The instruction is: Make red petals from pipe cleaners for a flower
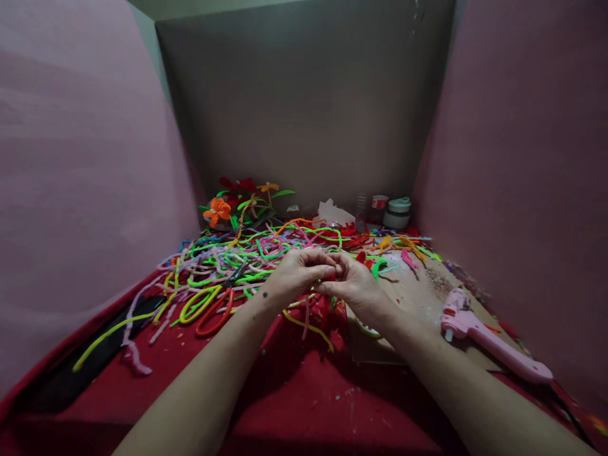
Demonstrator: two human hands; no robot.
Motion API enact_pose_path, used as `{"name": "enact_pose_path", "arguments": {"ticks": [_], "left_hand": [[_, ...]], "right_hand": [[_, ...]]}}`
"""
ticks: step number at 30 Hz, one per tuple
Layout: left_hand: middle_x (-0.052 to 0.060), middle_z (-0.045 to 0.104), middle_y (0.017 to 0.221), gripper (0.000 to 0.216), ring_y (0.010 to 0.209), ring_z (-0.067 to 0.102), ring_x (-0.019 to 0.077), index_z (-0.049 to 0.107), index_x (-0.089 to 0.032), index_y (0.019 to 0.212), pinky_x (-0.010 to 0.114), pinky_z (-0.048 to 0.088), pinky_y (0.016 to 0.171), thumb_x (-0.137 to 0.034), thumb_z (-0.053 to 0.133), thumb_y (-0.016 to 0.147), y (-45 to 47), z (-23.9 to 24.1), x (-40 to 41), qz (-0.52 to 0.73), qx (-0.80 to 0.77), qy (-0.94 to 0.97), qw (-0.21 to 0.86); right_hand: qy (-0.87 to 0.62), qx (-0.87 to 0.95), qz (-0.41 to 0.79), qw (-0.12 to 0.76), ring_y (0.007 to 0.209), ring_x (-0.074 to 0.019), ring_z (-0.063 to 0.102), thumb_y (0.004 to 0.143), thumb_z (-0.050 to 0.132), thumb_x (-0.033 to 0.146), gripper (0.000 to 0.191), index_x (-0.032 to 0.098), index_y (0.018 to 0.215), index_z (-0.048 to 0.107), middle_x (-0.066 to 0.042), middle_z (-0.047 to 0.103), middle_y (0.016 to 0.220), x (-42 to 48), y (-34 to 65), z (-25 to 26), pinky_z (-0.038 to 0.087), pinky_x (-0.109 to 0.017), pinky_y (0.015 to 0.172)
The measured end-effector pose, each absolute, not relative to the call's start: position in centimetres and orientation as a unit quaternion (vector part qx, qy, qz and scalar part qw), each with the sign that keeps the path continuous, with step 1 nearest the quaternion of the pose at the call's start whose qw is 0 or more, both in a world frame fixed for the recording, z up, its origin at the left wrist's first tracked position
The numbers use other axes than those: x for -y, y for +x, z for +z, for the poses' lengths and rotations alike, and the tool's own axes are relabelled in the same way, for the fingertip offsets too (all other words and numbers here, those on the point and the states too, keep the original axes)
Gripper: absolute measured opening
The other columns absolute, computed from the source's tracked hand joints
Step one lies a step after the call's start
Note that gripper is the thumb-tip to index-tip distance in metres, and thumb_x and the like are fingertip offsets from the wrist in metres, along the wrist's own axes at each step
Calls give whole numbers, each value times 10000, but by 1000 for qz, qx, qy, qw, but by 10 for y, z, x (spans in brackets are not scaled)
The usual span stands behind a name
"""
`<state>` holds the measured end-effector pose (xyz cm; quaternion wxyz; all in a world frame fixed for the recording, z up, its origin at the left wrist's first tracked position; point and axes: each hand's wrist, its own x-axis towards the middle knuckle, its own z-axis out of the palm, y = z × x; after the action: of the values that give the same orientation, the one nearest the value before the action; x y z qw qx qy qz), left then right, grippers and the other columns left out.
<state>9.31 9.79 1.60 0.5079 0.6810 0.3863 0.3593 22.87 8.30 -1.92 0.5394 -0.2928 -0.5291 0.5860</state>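
1. Over flat red cloth [304,396], the bare left hand [300,273] and bare right hand [355,280] pinch a small, mostly covered red piece [330,276] between fingertips.
2. A loosened pinch could lose it against same-coloured cloth.

We log two uncovered hands, left hand [304,270] and right hand [352,278], nails too small for us to read. Left forearm [211,358] and right forearm [441,364] are bare too, smooth, tapering handward, cropped at bottom. We tag one small, round, dark spot [265,294] near the left wrist [273,285].
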Motion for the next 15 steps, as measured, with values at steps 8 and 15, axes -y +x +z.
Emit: {"name": "enact_pose_path", "arguments": {"ticks": [8,15], "left_hand": [[-53,455,517,181,454,369,46,523,-134,618,172,276,429,-283,605,680,92,19,-99,417,-425,669,446],[-74,362,425,268,368,279,41,448,-163,565,186,194,370,-345,574,716,85,16,-103,338,-453,688,455]], "right_hand": [[-323,539,610,483,483,-78,466,695,644,331,213,129,638,607,9,565,572,-81,233,-22,339,-224,478],[-365,573,553,482,408,-70,398,681,649,300,244,164,509,542,44,495,436,-75,230,-17,287,-219,438]]}}
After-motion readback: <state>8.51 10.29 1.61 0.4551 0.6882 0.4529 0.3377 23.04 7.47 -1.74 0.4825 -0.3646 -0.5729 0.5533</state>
